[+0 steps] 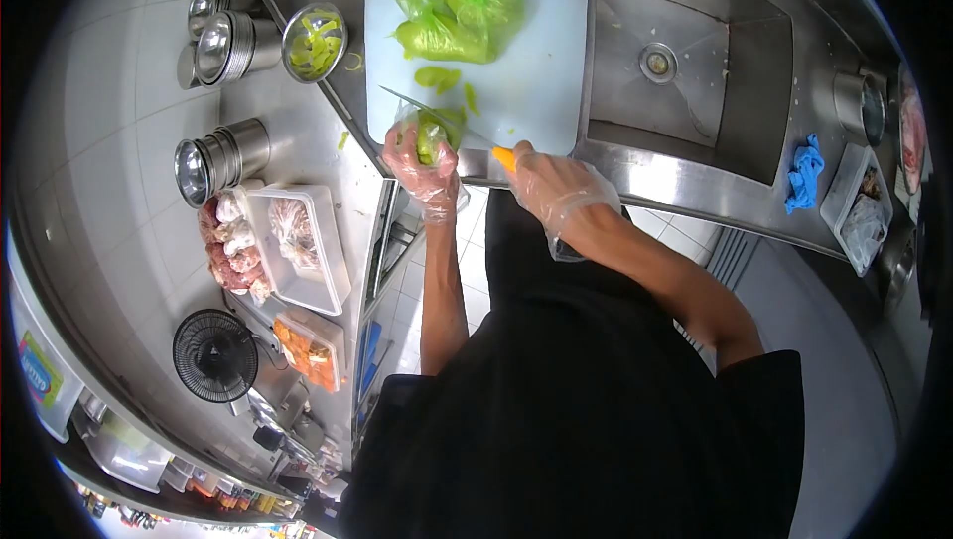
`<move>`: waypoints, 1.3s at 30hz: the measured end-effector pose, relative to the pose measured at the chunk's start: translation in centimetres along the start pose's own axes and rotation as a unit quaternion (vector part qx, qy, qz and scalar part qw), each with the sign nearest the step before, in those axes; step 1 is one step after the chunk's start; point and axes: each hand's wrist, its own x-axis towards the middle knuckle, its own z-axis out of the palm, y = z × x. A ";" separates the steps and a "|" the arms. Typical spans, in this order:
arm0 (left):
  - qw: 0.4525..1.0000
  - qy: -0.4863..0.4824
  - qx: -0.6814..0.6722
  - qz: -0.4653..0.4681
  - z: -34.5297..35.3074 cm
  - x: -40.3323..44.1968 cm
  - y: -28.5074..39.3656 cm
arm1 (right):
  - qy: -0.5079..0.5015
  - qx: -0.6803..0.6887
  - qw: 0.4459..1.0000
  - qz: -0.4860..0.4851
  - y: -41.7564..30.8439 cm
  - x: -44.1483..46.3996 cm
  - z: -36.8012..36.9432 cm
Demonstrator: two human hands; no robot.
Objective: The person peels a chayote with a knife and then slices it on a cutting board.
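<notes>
My left hand, in a clear plastic glove, grips a green vegetable at the lower left of the white cutting board. My right hand, gloved too, holds the orange handle of a knife. Its blade reaches left across the board, beside the vegetable and partly hidden by it. Several green slices lie just beyond the blade. Farther up the board rests a green plastic bag with green pieces inside.
Left of the board stands a metal bowl with green pieces. A steel sink is on the right, with a blue cloth past it. Stacked metal containers, a plastic tub and a black fan are on the left.
</notes>
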 end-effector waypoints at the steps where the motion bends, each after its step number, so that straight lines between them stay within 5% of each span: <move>1: 1.000 -0.003 0.009 0.003 -0.1 -0.1 0.1 | 0.007 -0.001 1.000 -0.005 0.1 0.9 0.6; 14: 1.000 -0.004 -0.005 -0.002 0.0 0.0 0.9 | 0.055 0.041 0.996 -0.054 4.3 12.6 9.9; 28: 1.000 0.003 -0.011 -0.020 -0.3 -0.4 1.0 | 0.014 0.025 0.999 0.038 1.7 -2.0 2.1; 39: 1.000 0.016 -0.012 -0.020 0.6 -0.2 1.0 | -0.010 0.018 0.999 0.028 1.1 -0.2 1.9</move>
